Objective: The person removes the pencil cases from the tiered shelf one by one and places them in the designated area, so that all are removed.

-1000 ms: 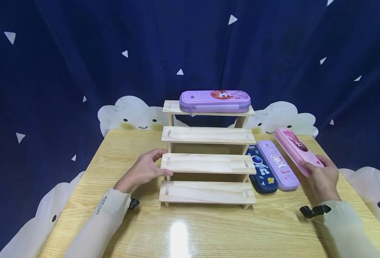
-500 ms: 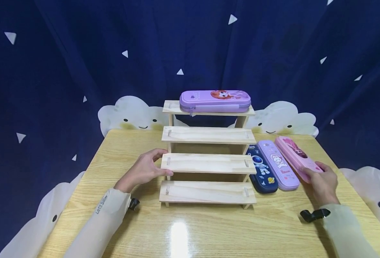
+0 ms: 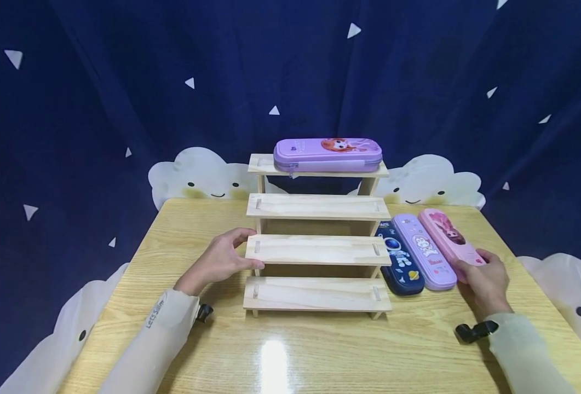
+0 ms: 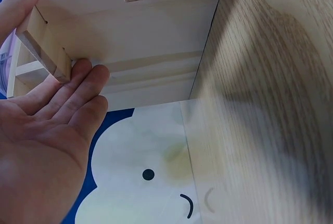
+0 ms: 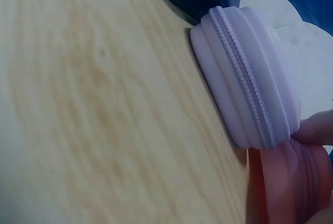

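Observation:
My left hand (image 3: 221, 257) pinches the left end of a tiered wooden rack (image 3: 318, 249), at the second step from the bottom. In the left wrist view the fingers (image 4: 93, 81) curl behind the board and the thumb lies on its other side. On the right, my right hand (image 3: 484, 276) grips the near end of a pink pencil case (image 3: 448, 232) with a doll picture. That case lies on the table close beside a lilac pencil case (image 3: 424, 249); the right wrist view shows the lilac zip side (image 5: 244, 78), with a thumb at its edge.
A navy astronaut pencil case (image 3: 400, 262) lies between the rack and the lilac case. Another purple pencil case (image 3: 328, 155) rests on the rack's top step. The wooden table (image 3: 211, 350) ends before a dark blue curtain with cloud shapes (image 3: 201, 169).
My right hand has lowered the pink pencil case onto the table and shifted it left, up to the lilac one. The left hand keeps its hold on the rack.

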### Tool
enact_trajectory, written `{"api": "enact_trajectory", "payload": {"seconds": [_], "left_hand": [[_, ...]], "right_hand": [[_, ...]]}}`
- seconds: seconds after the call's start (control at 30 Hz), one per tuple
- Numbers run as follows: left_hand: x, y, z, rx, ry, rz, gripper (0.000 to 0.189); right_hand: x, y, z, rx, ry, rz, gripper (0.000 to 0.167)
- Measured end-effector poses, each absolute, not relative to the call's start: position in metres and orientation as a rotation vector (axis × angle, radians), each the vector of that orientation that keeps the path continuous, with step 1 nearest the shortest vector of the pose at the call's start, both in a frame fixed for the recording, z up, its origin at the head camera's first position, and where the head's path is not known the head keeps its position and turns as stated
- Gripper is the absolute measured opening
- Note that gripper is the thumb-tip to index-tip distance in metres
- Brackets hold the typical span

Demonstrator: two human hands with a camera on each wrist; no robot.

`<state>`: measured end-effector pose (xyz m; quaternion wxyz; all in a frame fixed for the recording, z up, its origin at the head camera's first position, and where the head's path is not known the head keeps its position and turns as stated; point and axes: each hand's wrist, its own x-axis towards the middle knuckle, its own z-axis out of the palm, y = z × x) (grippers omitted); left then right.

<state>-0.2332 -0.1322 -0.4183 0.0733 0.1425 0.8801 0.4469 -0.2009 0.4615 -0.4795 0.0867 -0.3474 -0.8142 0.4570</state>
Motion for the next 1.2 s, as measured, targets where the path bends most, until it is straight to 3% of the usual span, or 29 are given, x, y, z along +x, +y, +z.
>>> {"api": "enact_trajectory", "payload": {"seconds": [0.63, 1.2], "left_hand": [[-0.2322, -0.1314, -0.4194, 0.441, 2.660, 1.324, 0.096], [-0.2306, -0.1311, -0.4167, 0.453, 2.650, 1.346, 0.094]], "right_hand": [[-0.1943, 0.4607, -0.4758, -0.889, -2.604, 1.245, 0.095], [-0.1933, 0.4562, -0.4708, -0.913, -2.566, 1.240, 0.090]]}}
